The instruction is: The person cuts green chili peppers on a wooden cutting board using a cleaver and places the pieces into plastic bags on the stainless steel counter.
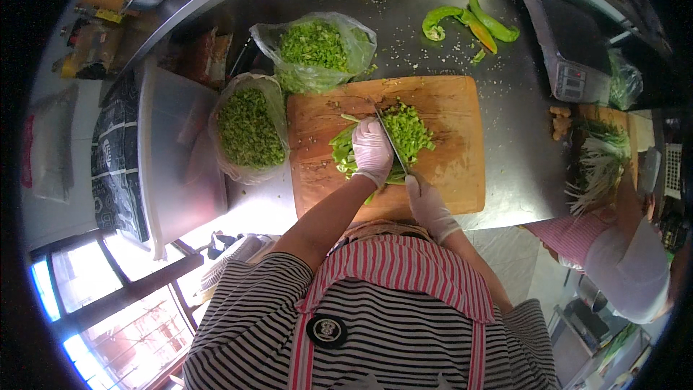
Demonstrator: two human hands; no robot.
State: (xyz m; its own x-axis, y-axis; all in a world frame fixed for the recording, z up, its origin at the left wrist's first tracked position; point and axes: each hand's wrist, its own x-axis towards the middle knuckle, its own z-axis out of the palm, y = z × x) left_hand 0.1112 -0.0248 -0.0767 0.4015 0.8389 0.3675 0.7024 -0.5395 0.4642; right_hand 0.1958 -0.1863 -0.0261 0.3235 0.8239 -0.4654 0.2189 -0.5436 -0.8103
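L hand [372, 150], gloved, lies palm-down w/ fingers curled over a bunch of uncut green peppers [345, 153] at mid wooden cutting board [447, 173], pinning them flat. L forearm runs up from near edge, elbow bent, angled right-to-far. R hand [427, 206], also gloved, is closed round the handle of a knife [390, 143] at near edge of board; blade runs far-left from the fist, edge down just beside L knuckles. R forearm comes in from near right, mostly hidden by striped apron.

Chopped pepper pile [408, 130] sits just right of blade, touching it. Two plastic bags of chopped greens: one [317, 47] far of board, one [249, 128] left of it. Whole peppers [469, 22] lie far right on steel counter [520, 137], by a scale [567, 47].
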